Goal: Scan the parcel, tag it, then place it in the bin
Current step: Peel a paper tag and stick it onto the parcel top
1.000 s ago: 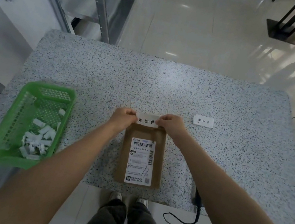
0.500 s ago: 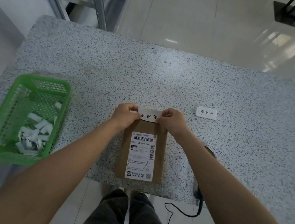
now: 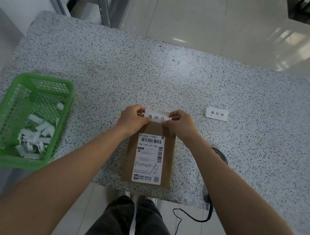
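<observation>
Our left hand (image 3: 132, 118) and right hand (image 3: 181, 124) pinching opposite ends of a white tag (image 3: 156, 117) reading 退回件, at the far edge of the brown parcel (image 3: 149, 155), its shipping label (image 3: 149, 158) showing 15H 159 L02-540, green bin (image 3: 25, 119) well left of the parcel, spare tags (image 3: 216, 113) reading 退回件 far-right of it

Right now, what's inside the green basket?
The green basket holds a loose pile of white paper scraps toward its near end. Whatever lies beneath the pile is covered.
</observation>
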